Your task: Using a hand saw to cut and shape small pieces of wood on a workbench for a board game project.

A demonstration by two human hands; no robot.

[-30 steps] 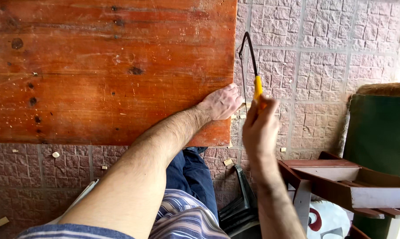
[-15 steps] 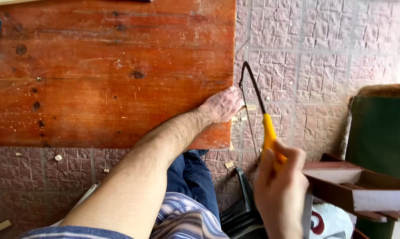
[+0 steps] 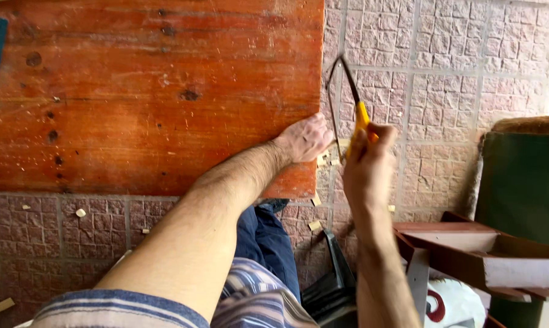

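Pink paving lies below the red-brown desk (image 3: 153, 97). Left hand (image 3: 308, 138) presses flat, fingers apart, on the desk's right edge; right hand (image 3: 364, 161) is clamped on the yellow-handled saw (image 3: 347, 100) just beside it. Best sawn with steady, straight strokes.

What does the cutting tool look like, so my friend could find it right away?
Start at the big reddish wooden tabletop and go to its right edge, where the left hand rests. Beside it, the right hand grips a small saw: the only thing with a yellow handle and thin black frame.
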